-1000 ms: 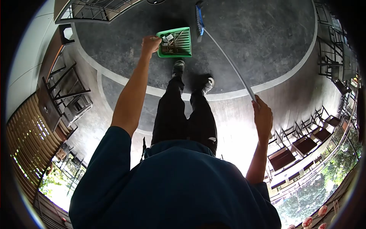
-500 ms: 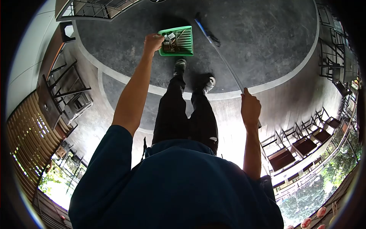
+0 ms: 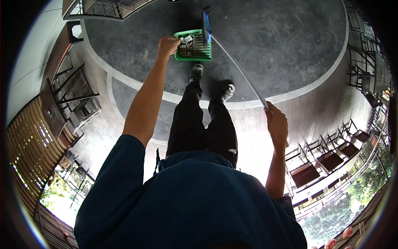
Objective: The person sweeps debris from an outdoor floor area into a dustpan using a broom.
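Note:
My left hand (image 3: 168, 46) is closed on the near left side of a green dustpan (image 3: 191, 59), which holds scraps of litter and a few pale bits. My right hand (image 3: 277, 124) grips the upper end of a long-handled broom (image 3: 238, 67) with a grey stick. The broom's blue head (image 3: 206, 25) is turned edge-on and overlaps the dustpan's right side in this view. Below the dustpan are my two shoes (image 3: 227, 92), standing on the dark floor near a pale curved line.
Dark floor (image 3: 282, 50) spreads around the dustpan, bordered by a pale curved band (image 3: 290, 98). A metal-framed rack (image 3: 101, 9) stands at the top left. Chairs (image 3: 83, 112) and a table are on the left; several chairs (image 3: 306, 176) line the right side.
The broom head has swung left from the floor to the dustpan's right edge, its blue side now showing. My right hand has shifted slightly right and down; the dustpan is nearly unmoved.

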{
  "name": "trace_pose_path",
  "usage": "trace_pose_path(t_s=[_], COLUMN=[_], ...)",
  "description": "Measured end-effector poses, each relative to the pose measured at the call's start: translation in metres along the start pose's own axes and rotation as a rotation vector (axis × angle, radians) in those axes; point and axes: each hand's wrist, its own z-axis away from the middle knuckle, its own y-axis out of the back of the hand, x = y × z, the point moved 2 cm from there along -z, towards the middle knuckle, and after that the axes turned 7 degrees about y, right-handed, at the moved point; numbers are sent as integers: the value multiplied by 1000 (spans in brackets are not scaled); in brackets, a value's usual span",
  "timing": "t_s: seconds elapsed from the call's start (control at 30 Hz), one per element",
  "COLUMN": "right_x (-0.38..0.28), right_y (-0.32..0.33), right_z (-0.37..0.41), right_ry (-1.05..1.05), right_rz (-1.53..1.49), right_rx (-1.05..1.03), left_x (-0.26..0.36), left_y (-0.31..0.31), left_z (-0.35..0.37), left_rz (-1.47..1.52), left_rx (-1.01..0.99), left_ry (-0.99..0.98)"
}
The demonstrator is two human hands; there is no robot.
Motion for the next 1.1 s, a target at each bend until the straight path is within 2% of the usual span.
trace_pose_path(t_s=[0.17, 0.23, 0.43, 0.53, 0.7, 0.8, 1.1], right_x=[-1, -2, 3, 2, -22, -24, -3], right_y=[31, 33, 4, -16, -36, -44, -24], right_z=[-10, -16, -28, -28, -16, -8, 15], right_ry=[-89, -81, -49, 71, 53, 118, -44], right_rz=[124, 267, 448, 429, 338, 106, -147], right_rx=[5, 13, -13, 4, -128, -75, -45], left_x=[-1, -1, -5, -2, -2, 0, -5], left_y=[-1, -2, -3, -5, -6, -6, -3], left_z=[-2, -1, -5, -6, -5, -5, -2], left_rz=[-21, -37, -70, -74, -98, -110, -56], left_rx=[-1, 29, 17, -1, 7, -3, -14], left_ry=[14, -1, 1, 11, 23, 26, 26])
